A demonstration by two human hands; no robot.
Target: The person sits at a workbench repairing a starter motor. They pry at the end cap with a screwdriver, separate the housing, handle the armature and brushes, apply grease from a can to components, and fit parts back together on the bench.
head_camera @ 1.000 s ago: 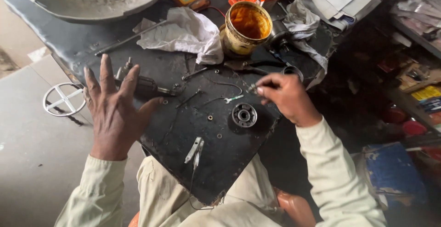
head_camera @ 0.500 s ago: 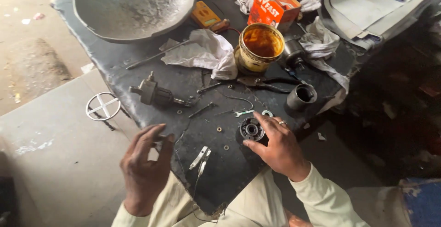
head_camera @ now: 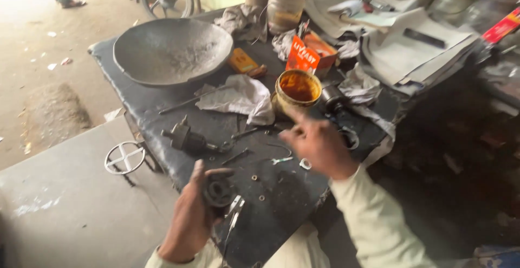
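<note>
My left hand (head_camera: 189, 222) is shut on a round dark metal part (head_camera: 219, 190), like a bearing, and holds it just above the near edge of the black mat (head_camera: 287, 203). My right hand (head_camera: 319, 144) is blurred by motion over the middle of the mat. Nothing shows in it, and its forefinger reaches toward an open tin of orange-brown grease (head_camera: 296, 89). Small pliers (head_camera: 234, 212) lie right beside the left hand. Washers (head_camera: 254, 177) and a bent wire (head_camera: 280, 150) lie between the two hands.
A wide grey metal bowl (head_camera: 173, 51) stands at the far left, a crumpled white rag (head_camera: 238, 97) beside the tin. A dark metal assembly (head_camera: 187, 138), an orange box (head_camera: 306, 54), a short metal cylinder (head_camera: 331, 97) and stacked papers (head_camera: 417, 46) surround the work spot. A wire ring (head_camera: 124, 157) lies off the mat.
The round part has gone from under my right hand on the mat into my left hand. My right hand has lifted and moved toward the grease tin. The view has tilted up.
</note>
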